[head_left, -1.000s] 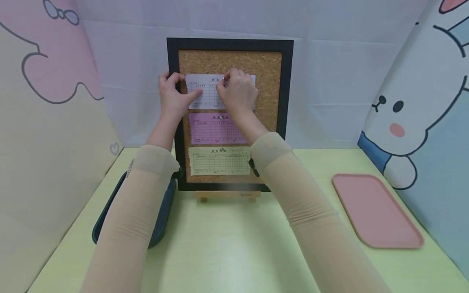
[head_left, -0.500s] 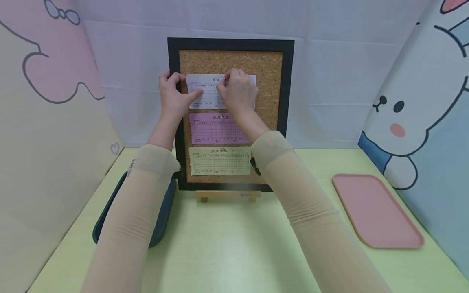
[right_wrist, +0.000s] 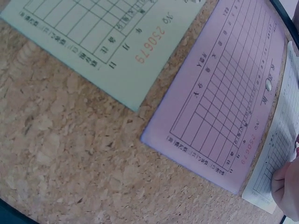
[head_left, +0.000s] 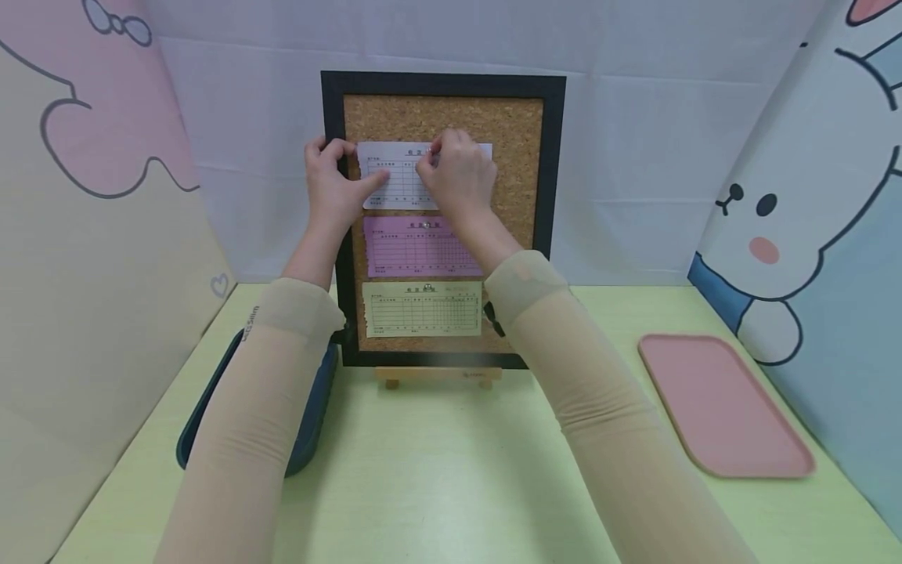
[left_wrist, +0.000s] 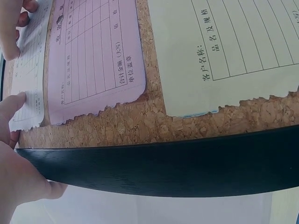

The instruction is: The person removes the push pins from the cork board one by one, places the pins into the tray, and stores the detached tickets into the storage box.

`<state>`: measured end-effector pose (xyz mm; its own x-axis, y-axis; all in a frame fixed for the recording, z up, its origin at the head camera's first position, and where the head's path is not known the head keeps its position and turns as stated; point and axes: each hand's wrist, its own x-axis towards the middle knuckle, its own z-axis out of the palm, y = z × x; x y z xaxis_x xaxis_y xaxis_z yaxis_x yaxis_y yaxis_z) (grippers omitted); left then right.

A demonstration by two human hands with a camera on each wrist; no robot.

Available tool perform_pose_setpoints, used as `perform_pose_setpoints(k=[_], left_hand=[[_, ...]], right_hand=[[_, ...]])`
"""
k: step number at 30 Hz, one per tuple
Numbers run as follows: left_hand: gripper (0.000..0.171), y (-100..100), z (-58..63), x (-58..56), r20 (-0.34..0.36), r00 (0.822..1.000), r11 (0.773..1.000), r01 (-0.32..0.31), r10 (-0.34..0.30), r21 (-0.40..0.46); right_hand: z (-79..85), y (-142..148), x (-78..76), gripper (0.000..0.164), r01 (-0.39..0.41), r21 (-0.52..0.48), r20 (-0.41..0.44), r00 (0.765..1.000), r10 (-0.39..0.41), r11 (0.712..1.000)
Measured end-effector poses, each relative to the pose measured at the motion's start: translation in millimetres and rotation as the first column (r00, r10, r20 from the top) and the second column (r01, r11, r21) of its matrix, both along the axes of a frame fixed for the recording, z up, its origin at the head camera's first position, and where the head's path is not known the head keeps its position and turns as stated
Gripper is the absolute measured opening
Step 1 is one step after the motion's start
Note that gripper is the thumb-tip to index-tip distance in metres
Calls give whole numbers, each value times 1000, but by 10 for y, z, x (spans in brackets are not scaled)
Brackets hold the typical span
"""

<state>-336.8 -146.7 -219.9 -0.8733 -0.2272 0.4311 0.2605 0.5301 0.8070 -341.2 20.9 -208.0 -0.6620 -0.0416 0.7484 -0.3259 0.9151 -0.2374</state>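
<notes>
A black-framed corkboard stands upright with three receipt slips on it: white on top, purple in the middle, pale green below. My left hand holds the board's left edge, its thumb pressing on the white slip and its other fingers at the frame. At the white slip's top middle, my right hand pinches a small shiny push pin, mostly hidden by the fingers. Shiny pins also sit at the top of the purple and green slips.
A small wooden easel supports the board on the pale green table. Partly behind the left sleeve lies a dark blue tray. A pink tray lies at the right. White cloth hangs behind.
</notes>
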Motion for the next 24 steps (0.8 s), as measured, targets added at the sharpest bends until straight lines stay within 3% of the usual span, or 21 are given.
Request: perform_pose_setpoints(k=[17, 24], left_hand=[[45, -11, 11, 15, 13, 1000, 1000, 1, -1, -9], [45, -14, 4, 4, 4, 1000, 1000, -3, 3, -4]], right_hand=[[60, -35, 6, 16, 11, 87, 37, 999, -14, 996], [46, -18, 32, 13, -18, 63, 17, 1000, 17, 998]])
